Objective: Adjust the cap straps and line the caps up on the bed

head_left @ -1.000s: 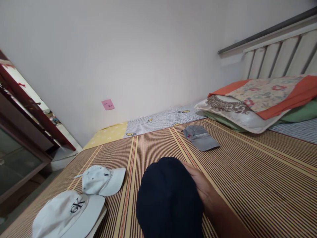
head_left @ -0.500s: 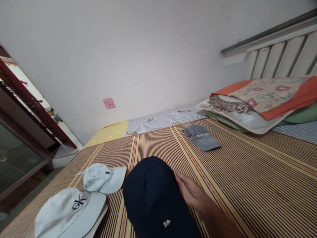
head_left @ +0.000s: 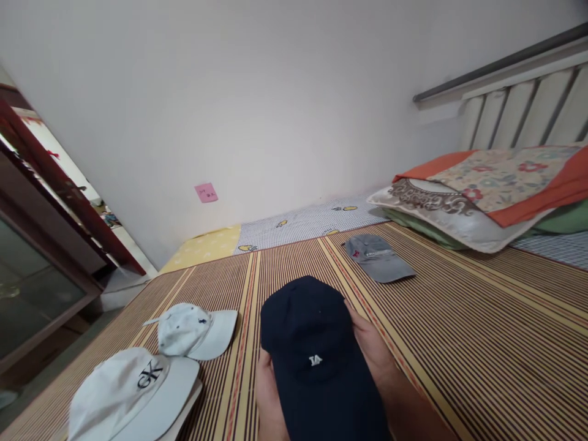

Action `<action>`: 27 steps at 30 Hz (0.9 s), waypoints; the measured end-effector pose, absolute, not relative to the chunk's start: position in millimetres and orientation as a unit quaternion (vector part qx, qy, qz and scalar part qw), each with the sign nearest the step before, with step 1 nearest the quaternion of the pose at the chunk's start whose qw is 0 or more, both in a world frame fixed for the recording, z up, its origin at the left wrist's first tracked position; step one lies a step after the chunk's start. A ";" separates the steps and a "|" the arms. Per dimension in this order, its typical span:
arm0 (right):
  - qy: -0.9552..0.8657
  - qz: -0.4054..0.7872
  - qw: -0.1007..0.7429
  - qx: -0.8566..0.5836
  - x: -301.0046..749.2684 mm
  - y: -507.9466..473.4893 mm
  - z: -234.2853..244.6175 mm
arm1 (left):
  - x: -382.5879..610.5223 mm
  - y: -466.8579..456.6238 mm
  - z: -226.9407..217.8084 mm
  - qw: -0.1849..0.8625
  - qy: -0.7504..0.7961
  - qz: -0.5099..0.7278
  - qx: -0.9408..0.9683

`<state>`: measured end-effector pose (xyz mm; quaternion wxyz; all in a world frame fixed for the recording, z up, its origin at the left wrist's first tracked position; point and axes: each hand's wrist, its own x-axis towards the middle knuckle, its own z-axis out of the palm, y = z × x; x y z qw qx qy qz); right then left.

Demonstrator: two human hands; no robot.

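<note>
Two hands on one item: left hand (head_left: 270, 392) and right hand (head_left: 370, 340) grasp opposite sides of navy cap (head_left: 312, 324), fingers partly hidden behind it. Cap located over striped mat (head_left: 459, 331); small white letters, possibly "TA". Brim points toward wearer, long axis far-to-near, veering rightward. Larger white cap (head_left: 110, 392): black monogram, "K" legible. Grey cap (head_left: 379, 258): lettering unreadable.

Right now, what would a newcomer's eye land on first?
Probably the navy cap, bottom centre, held between the left hand and right hand. Next, likely the orange-edged floral cloth atop the white pillow at right, then the pink note on the pale wall, left of centre.
</note>
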<state>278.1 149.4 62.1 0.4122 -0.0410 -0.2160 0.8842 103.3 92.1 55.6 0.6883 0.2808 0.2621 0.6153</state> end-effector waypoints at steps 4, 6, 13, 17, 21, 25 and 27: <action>-0.215 0.883 0.416 -0.038 288.6 155.3 62.4 | 101.9 91.3 49.9 0.690 0.188 0.644 0.271; -0.213 0.885 0.411 -0.035 289.5 154.8 63.2 | 106.4 90.6 52.1 0.699 0.151 0.647 0.264; -0.247 0.861 0.440 -0.064 283.7 145.0 79.9 | 117.1 94.8 49.8 0.753 0.111 0.590 0.270; -0.246 0.859 0.442 -0.072 284.1 146.4 83.7 | 112.8 97.2 43.5 0.767 0.119 0.578 0.251; -0.213 0.830 0.507 -0.086 290.3 153.9 74.1 | 111.3 96.5 45.0 0.769 0.139 0.575 0.242; -0.210 0.858 0.465 -0.056 287.2 151.2 64.3 | 108.7 92.3 48.7 0.772 0.168 0.562 0.246; -0.220 0.886 0.405 -0.037 282.0 146.7 63.4 | 108.6 88.9 50.5 0.771 0.169 0.564 0.243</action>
